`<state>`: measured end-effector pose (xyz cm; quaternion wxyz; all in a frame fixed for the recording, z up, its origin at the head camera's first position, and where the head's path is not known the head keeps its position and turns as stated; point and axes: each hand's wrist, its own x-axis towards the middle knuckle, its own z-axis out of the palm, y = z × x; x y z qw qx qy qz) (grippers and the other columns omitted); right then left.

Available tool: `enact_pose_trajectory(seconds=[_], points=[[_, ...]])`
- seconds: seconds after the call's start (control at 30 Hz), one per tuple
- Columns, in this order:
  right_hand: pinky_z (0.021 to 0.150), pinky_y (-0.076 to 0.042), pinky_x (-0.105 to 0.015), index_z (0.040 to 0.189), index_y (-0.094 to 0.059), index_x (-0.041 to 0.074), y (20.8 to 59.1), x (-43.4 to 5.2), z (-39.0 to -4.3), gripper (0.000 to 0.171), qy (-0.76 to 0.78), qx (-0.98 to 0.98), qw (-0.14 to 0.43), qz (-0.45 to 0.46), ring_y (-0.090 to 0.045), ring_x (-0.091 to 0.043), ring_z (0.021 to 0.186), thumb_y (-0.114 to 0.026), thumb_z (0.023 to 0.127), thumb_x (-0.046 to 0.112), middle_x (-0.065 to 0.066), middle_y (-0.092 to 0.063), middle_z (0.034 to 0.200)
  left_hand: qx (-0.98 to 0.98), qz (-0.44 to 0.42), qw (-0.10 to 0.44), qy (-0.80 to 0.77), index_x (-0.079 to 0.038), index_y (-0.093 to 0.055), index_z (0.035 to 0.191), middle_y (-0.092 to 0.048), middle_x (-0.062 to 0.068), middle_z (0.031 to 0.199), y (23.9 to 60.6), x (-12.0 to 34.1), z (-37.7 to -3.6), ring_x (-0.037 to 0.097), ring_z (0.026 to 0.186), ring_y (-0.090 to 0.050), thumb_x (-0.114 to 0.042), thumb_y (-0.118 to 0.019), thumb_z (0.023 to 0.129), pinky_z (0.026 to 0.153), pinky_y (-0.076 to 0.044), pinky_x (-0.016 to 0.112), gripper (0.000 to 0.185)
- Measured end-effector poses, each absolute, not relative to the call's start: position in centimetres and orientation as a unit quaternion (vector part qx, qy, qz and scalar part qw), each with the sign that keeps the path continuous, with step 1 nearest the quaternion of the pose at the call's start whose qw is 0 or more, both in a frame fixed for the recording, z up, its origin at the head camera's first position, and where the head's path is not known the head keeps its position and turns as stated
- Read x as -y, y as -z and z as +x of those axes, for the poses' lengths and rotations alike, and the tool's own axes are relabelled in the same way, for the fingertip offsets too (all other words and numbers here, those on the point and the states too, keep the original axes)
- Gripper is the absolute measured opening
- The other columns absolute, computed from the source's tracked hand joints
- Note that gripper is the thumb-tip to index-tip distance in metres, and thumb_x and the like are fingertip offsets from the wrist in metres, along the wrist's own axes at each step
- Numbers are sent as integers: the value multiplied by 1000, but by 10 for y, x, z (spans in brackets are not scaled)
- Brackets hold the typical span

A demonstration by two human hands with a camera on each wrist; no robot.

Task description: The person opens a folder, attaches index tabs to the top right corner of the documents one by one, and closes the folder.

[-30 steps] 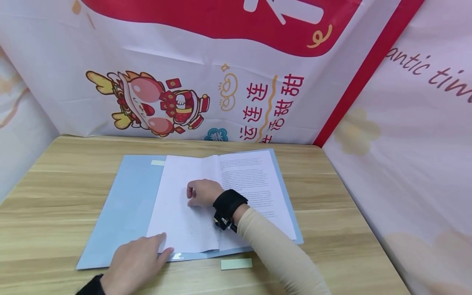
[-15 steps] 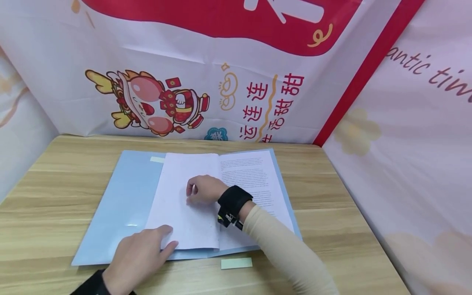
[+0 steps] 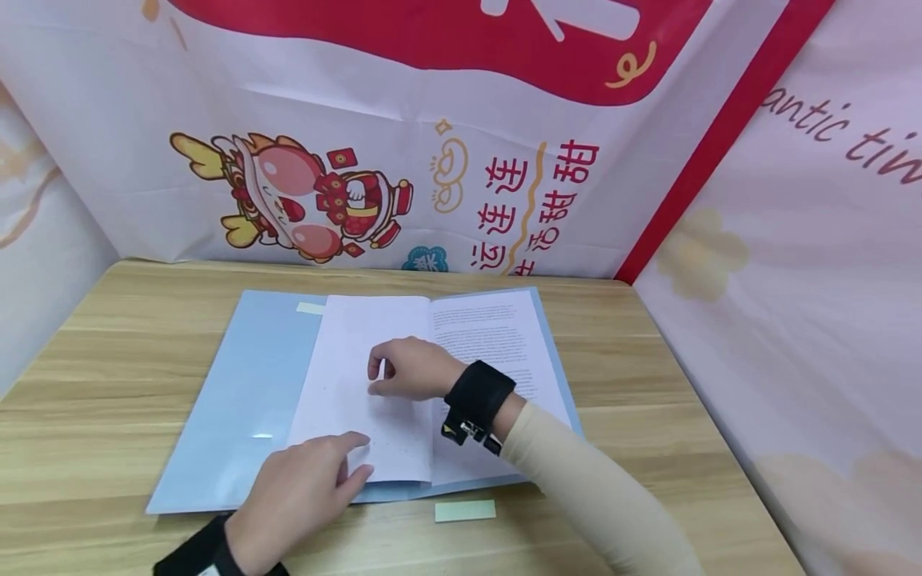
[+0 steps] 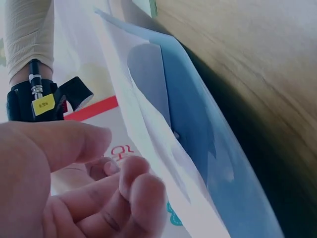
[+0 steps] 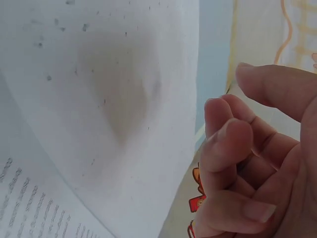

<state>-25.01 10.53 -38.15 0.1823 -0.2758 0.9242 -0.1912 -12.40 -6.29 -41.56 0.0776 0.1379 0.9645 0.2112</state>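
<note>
wooden table [image 3: 684, 448], banner walls [image 3: 504, 120], maybe plastic.

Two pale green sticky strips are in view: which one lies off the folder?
The near strip, on bare wood just below the folder's front edge. The far strip sits on the folder's left flap, beside the top of the papers.

We see the head view bright and evenly lit, with soft shadows under the hands and a small glare spot on the glossy light-blue plastic folder [image 3: 238, 400]. Its edges bend slightly. Our left wrist view is dimmer, the pale wooden table [image 4: 257, 74] darkening toward the corner. Both wrist views blur the near fingers; the light perhaps comes from overhead.
</note>
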Motion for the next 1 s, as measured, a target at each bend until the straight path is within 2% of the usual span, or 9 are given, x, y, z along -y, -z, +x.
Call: enact_pose_trajectory(seconds=[0.17,0.33,0.6,0.8,1.0], points=[[63,-44,-22,97,-70,21,373,-121,-236,9,190,-925,161,-287,-55,-11,74,-73,96,29,6,-61,79,-958,177,25,-224,-18,-78,110,-61,-14,76,415,53,-121,3,65,-54,-28,-81,87,55,-44,26,25],[61,-46,-23,94,-69,21,370,-144,-222,8,203,-924,149,-287,-56,-10,71,-72,96,28,7,-61,78,-946,227,-2,-233,-18,-78,106,-70,-11,89,415,47,-119,2,78,-64,-27,-81,86,62,-52,25,22],[58,-45,-22,87,-67,20,381,-191,-201,11,248,-912,149,-290,-53,-6,66,-73,96,20,8,-59,73,-904,364,-65,-215,-14,-77,106,-72,-4,100,420,39,-120,13,96,-64,-28,-80,87,79,-54,34,24],[59,-42,-21,83,-65,25,388,-215,-179,16,263,-906,171,-283,-52,-4,66,-74,95,19,11,-56,70,-884,401,-49,-234,-14,-76,106,-69,-6,98,422,31,-117,9,91,-64,-28,-79,89,76,-54,32,22],[58,-43,-20,80,-65,29,391,-229,-152,19,266,-900,203,-279,-52,-2,64,-76,94,21,15,-56,67,-883,404,-2,-238,-15,-75,104,-68,-7,93,429,27,-111,3,80,-62,-28,-74,93,68,-53,29,17]])
